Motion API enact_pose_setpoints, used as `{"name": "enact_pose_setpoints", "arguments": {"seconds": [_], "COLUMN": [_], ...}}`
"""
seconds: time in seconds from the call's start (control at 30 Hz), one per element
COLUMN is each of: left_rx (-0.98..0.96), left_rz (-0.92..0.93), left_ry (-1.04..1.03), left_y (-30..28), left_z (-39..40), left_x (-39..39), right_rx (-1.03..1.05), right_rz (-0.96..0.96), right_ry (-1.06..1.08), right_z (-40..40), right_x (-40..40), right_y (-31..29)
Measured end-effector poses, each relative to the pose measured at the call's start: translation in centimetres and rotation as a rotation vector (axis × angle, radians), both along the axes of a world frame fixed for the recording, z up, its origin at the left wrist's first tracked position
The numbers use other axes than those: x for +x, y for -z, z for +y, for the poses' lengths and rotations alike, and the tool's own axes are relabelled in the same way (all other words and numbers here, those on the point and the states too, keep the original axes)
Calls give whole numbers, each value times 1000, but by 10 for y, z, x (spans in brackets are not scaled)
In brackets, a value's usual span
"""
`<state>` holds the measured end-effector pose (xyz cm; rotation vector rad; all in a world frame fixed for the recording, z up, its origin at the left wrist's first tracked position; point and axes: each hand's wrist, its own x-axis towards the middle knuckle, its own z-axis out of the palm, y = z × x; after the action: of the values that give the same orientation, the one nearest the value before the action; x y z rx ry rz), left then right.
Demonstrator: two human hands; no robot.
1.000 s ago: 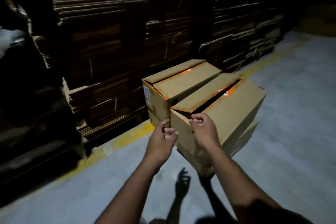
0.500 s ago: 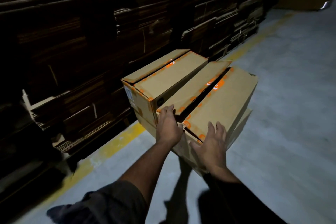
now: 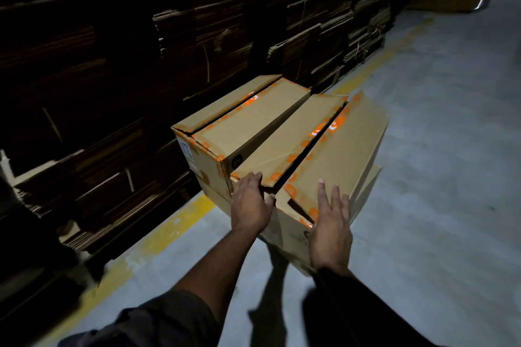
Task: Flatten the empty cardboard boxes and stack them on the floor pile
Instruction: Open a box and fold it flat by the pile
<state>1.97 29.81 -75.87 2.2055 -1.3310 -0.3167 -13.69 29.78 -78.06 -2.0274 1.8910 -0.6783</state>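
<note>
Cardboard boxes sit side by side on the grey concrete floor (image 3: 439, 149), just right of a yellow floor line (image 3: 158, 236) and the dark stacks of flattened cardboard (image 3: 197, 36) along the left. In the head view, the near box (image 3: 335, 149) lies under both hands; the far box (image 3: 242, 124) touches its left side and appears untouched, flaps closed with an open seam.

A second ago both hands were curled at the near box's front edge, pinching at its flap. Now they have spread flat. The left hand (image 3: 249, 205) rests with straight fingers on the near end of the left top flap, thumb at the seam. The right hand (image 3: 329, 222) is open, fingers straight, over the right flap's near corner; whether it presses is unclear. The near end flap has sprung loose, leaving a dark gap below the top flaps. That suggests the box has been opened and is ready to collapse; flattening itself has not begun.

Both boxes point their long axis from the near left toward the far right, roughly parallel to the yellow line. The near box seems to rest on another cardboard piece (image 3: 366, 186) jutting out at its right.
</note>
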Motion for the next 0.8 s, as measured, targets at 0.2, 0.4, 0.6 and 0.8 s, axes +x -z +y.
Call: {"name": "enact_pose_setpoints", "arguments": {"seconds": [0.2, 0.4, 0.6, 0.8], "left_rx": [-82, 80, -187, -447], "left_rz": [69, 357, 93, -62], "left_ry": [-109, -90, -138, -110], "left_y": [-8, 14, -24, -87], "left_z": [6, 49, 92, 125], "left_x": [11, 20, 7, -11], "right_rx": [-114, -275, -444, -555], "right_rz": [43, 75, -82, -273], "right_ry": [0, -139, -110, -109], "right_z": [17, 50, 74, 91], "right_x": [-48, -72, -74, -95], "right_y": [-16, -15, -34, -70]}}
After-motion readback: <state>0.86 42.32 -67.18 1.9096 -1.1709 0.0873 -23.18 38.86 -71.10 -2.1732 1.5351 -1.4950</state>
